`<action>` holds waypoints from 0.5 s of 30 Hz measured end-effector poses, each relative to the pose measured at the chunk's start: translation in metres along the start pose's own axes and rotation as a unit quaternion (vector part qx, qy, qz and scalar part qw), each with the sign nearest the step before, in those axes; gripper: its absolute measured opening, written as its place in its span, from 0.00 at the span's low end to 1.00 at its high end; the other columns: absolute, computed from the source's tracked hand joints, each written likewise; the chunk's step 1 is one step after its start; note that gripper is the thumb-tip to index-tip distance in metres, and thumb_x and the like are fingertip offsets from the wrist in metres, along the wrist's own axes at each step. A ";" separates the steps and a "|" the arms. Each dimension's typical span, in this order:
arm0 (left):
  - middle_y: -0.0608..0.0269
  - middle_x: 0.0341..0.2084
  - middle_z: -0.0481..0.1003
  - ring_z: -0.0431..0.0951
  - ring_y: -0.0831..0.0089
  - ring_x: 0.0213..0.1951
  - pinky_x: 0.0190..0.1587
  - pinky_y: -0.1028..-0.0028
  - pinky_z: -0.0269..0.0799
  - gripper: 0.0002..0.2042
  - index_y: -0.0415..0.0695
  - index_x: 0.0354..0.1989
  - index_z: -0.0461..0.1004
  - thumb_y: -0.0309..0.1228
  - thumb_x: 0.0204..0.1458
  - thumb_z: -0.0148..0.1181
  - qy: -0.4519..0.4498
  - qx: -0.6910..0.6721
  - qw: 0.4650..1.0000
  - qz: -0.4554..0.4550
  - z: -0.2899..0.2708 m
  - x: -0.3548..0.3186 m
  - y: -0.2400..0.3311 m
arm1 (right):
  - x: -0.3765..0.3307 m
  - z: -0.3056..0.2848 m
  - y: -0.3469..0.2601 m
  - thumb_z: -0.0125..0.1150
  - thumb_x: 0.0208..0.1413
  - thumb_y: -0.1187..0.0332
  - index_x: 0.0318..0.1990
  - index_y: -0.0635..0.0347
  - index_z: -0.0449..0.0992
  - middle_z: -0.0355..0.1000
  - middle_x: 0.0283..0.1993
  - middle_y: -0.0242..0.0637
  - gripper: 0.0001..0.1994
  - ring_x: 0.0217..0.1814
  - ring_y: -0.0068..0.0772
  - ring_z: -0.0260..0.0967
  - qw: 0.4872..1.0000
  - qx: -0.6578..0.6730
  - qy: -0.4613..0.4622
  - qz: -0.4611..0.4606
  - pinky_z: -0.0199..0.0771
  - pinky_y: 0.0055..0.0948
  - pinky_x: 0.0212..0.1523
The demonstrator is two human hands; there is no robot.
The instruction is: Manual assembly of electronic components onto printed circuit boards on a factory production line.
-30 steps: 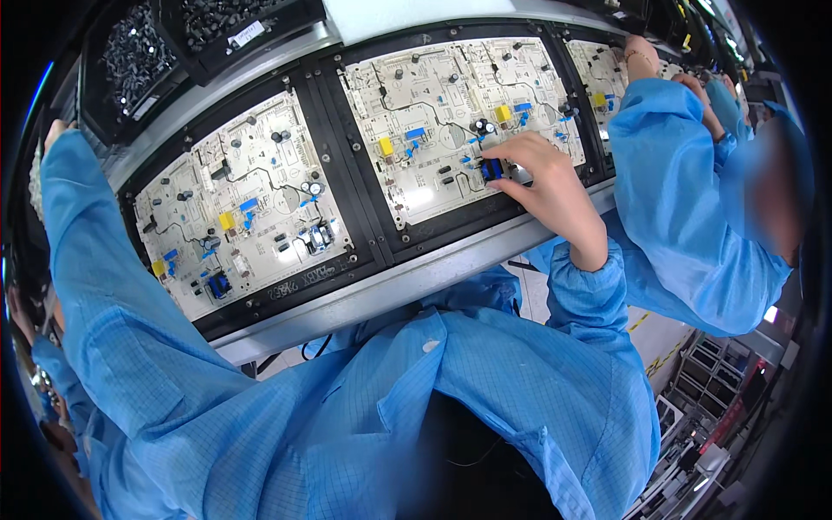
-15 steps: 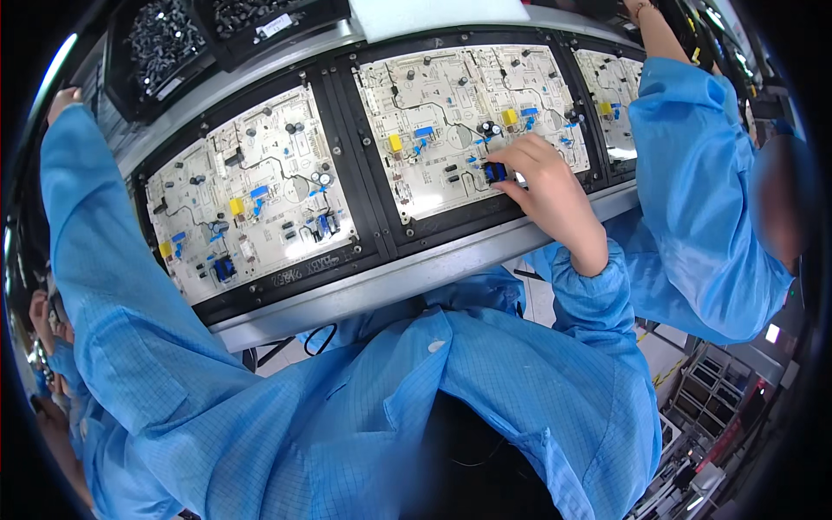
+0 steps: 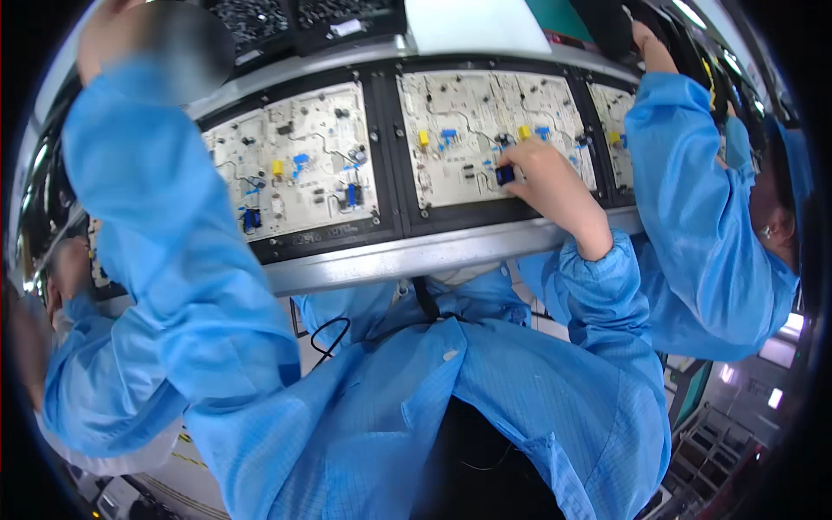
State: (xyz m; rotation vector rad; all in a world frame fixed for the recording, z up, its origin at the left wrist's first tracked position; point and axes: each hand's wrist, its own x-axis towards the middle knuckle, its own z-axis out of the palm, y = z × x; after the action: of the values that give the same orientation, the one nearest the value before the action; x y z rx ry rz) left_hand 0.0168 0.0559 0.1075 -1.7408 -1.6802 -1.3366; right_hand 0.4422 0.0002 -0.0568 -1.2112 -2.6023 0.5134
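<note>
My right hand (image 3: 548, 180) rests on the middle circuit board (image 3: 459, 121), its fingers pinched on a small blue component (image 3: 505, 174) near the board's lower right. My left arm in a blue sleeve stretches up across the left of the view. My left hand (image 3: 108, 39) is at the top left edge near the black parts trays (image 3: 260, 19); it is blurred, so its grip is unclear. Another white circuit board (image 3: 299, 169) with yellow and blue parts lies between my arms.
A metal rail (image 3: 433, 251) runs along the front of the black board carriers. A co-worker in a blue coat stands at the right, one hand (image 3: 650, 48) raised above a third board (image 3: 611, 130). Another person (image 3: 61, 295) is at the far left.
My left arm has swung up and inward, now reaching the top left by the trays. My right hand has stayed on the blue component. The boards sit further right in view.
</note>
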 end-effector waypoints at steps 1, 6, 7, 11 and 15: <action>0.61 0.26 0.77 0.75 0.76 0.28 0.29 0.78 0.70 0.09 0.37 0.38 0.75 0.29 0.52 0.56 -0.019 -0.027 0.995 0.096 -0.003 -0.017 0.002 | 0.002 -0.002 -0.003 0.66 0.36 0.74 0.34 0.62 0.74 0.70 0.33 0.45 0.13 0.41 0.48 0.66 0.999 -0.010 -0.039 0.001 0.66 0.36 0.43; 0.66 0.24 0.77 0.74 0.81 0.29 0.31 0.81 0.68 0.08 0.43 0.36 0.78 0.29 0.47 0.62 -0.170 -0.269 0.944 -0.086 0.024 -0.099 0.075 | 0.016 -0.039 -0.023 0.66 0.41 0.69 0.36 0.62 0.74 0.72 0.30 0.46 0.14 0.38 0.46 0.69 0.993 -0.050 -0.099 0.031 0.68 0.36 0.40; 0.68 0.23 0.76 0.73 0.82 0.27 0.30 0.81 0.68 0.08 0.43 0.36 0.78 0.29 0.47 0.63 -0.188 -0.277 0.934 -0.127 0.022 -0.112 0.070 | 0.031 -0.042 -0.028 0.66 0.42 0.68 0.37 0.62 0.74 0.72 0.29 0.45 0.14 0.35 0.45 0.69 0.997 -0.062 -0.009 -0.035 0.68 0.36 0.39; 0.70 0.24 0.75 0.71 0.85 0.27 0.29 0.82 0.65 0.08 0.43 0.35 0.78 0.29 0.47 0.63 -0.220 -0.318 0.892 -0.232 0.044 -0.146 0.050 | 0.139 -0.058 -0.051 0.60 0.48 0.66 0.39 0.61 0.73 0.72 0.27 0.44 0.12 0.30 0.43 0.71 0.988 -0.009 0.111 -0.110 0.70 0.35 0.34; 0.69 0.29 0.75 0.72 0.84 0.32 0.36 0.83 0.67 0.08 0.41 0.38 0.76 0.26 0.49 0.61 -0.289 -0.320 0.871 -0.237 0.063 -0.160 0.047 | 0.264 -0.022 -0.052 0.54 0.46 0.71 0.33 0.60 0.76 0.74 0.32 0.46 0.08 0.37 0.48 0.72 0.970 -0.020 0.182 -0.157 0.72 0.40 0.40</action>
State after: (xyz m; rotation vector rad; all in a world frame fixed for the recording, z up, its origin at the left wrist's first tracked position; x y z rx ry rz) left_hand 0.1092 0.0061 -0.0366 -2.3800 -2.2756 -1.8821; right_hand 0.2465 0.1778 -0.0015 -0.7883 -2.4236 0.1571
